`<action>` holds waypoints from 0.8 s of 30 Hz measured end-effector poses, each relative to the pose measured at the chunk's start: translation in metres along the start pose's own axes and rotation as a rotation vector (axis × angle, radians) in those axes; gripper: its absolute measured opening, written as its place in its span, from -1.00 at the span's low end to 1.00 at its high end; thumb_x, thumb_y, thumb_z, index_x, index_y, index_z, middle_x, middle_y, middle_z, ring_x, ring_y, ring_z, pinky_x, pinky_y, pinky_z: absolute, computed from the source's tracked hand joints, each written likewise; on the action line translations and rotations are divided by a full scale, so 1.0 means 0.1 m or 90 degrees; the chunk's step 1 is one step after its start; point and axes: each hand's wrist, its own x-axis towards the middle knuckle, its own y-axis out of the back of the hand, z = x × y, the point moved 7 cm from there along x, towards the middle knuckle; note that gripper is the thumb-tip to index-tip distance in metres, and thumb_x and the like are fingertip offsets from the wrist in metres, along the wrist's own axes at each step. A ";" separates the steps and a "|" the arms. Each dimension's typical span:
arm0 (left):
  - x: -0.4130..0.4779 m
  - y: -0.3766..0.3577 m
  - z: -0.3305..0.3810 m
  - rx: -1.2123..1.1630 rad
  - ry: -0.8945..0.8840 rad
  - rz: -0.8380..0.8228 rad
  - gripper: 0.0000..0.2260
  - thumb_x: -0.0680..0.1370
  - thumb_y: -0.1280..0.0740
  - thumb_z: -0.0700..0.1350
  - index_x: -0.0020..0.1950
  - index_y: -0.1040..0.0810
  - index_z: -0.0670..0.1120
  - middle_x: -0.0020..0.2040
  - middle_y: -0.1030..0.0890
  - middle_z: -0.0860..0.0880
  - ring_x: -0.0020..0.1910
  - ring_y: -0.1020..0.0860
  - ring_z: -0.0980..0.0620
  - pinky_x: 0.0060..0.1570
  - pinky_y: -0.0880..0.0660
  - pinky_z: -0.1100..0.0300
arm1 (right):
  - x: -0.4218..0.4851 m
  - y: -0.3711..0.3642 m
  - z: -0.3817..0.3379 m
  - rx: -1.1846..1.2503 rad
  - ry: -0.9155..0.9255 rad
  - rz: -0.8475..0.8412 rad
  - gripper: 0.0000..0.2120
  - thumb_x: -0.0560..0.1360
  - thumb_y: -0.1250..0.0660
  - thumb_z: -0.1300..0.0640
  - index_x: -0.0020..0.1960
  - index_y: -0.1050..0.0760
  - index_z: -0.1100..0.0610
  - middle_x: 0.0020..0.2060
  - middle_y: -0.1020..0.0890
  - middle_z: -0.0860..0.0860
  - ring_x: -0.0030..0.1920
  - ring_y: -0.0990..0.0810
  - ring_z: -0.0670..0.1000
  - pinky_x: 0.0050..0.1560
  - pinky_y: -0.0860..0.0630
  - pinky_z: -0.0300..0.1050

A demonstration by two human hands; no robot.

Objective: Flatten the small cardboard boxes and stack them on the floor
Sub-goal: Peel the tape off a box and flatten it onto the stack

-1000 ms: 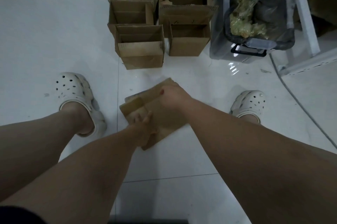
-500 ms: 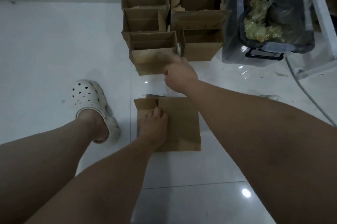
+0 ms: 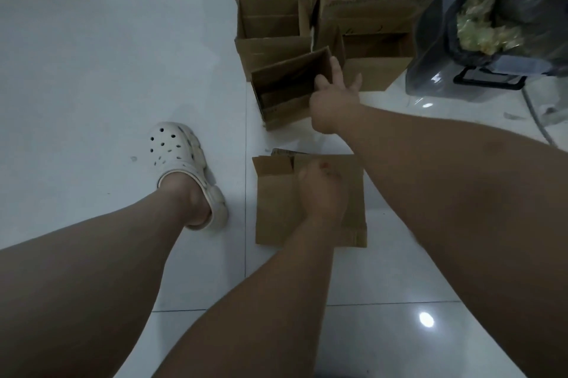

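Note:
A flattened brown cardboard box (image 3: 276,211) lies on the white tile floor between my legs. My left hand (image 3: 322,190) rests on top of it, fingers curled under. Just beyond it stands the nearest open small box (image 3: 285,91), tilted and turned toward me. My right hand (image 3: 335,100) holds that box by its right wall, thumb inside and fingers outside. Behind it stand two rows of several more open cardboard boxes (image 3: 273,20).
A clear plastic bin (image 3: 430,64) with a dark bag and crumpled wrap stands at the right of the boxes. My left foot in a white clog (image 3: 181,159) is planted left of the flat box. A grey cable (image 3: 534,119) runs along the floor at far right.
The flat box came to lie square on the floor under my left hand. My right hand left it, reached forward, and took the nearest open box, which now tilts toward me.

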 end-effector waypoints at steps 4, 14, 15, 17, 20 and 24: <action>0.09 0.09 -0.06 -0.137 0.095 0.029 -0.74 0.58 -0.14 -0.22 0.23 -0.48 -0.06 0.04 -0.58 -0.05 -0.05 -0.54 -0.01 -0.11 -0.48 0.17 | -0.16 0.18 0.15 0.170 0.005 0.162 -0.74 0.54 -0.19 0.32 0.20 -0.50 0.25 0.33 -0.36 0.12 0.41 -0.26 0.11 0.37 -0.30 0.05; -0.22 0.06 0.00 -0.414 0.208 -0.021 -0.87 0.59 -0.24 -0.11 -0.05 -0.57 -0.08 -0.12 -0.63 -0.04 -0.20 -0.57 0.05 -0.24 -0.46 0.24 | -0.93 0.60 0.83 0.717 -0.121 0.423 -0.62 0.52 -0.31 0.05 -0.44 -0.50 0.18 -0.34 -0.52 0.07 -0.40 -0.39 -0.14 -0.30 -0.34 -0.26; -0.23 0.08 0.07 -0.487 0.214 -0.023 -0.80 0.61 -0.22 0.00 -0.01 -0.57 -0.09 -0.11 -0.64 -0.03 -0.18 -0.58 0.05 -0.20 -0.49 0.22 | -1.02 0.54 0.91 0.796 -0.172 0.434 -0.58 0.51 -0.32 -0.02 -0.41 -0.52 0.22 -0.39 -0.56 0.11 -0.46 -0.38 -0.13 -0.40 -0.33 -0.29; -0.20 0.19 0.22 -0.603 0.189 -0.018 -0.61 0.59 -0.12 0.21 0.05 -0.54 -0.06 -0.03 -0.63 -0.02 -0.04 -0.58 0.01 0.06 -0.49 0.11 | -1.18 0.41 1.03 0.885 -0.262 0.444 -0.51 0.51 -0.29 -0.14 -0.40 -0.54 0.22 -0.46 -0.59 0.02 -0.50 -0.40 -0.17 -0.45 -0.34 -0.35; -0.21 0.42 0.45 -0.687 0.112 -0.019 -0.41 0.53 -0.04 0.36 0.30 -0.45 -0.05 0.24 -0.53 -0.04 0.22 -0.50 -0.07 0.27 -0.37 -0.01 | -1.34 0.20 1.10 0.981 -0.308 0.432 -0.47 0.50 -0.29 -0.18 -0.50 -0.42 0.16 -0.57 -0.47 -0.04 -0.45 -0.44 -0.10 -0.28 -0.46 -0.16; -0.30 0.64 0.73 -0.611 0.023 -0.075 -0.28 0.33 -0.14 0.51 0.35 -0.42 0.13 0.29 -0.50 0.10 0.28 -0.45 -0.07 0.19 -0.42 -0.12 | -1.49 -0.02 1.17 1.065 -0.352 0.399 -0.47 0.46 -0.30 -0.24 -0.45 -0.24 0.11 -0.48 -0.24 0.06 -0.41 -0.25 0.03 -0.28 -0.28 -0.05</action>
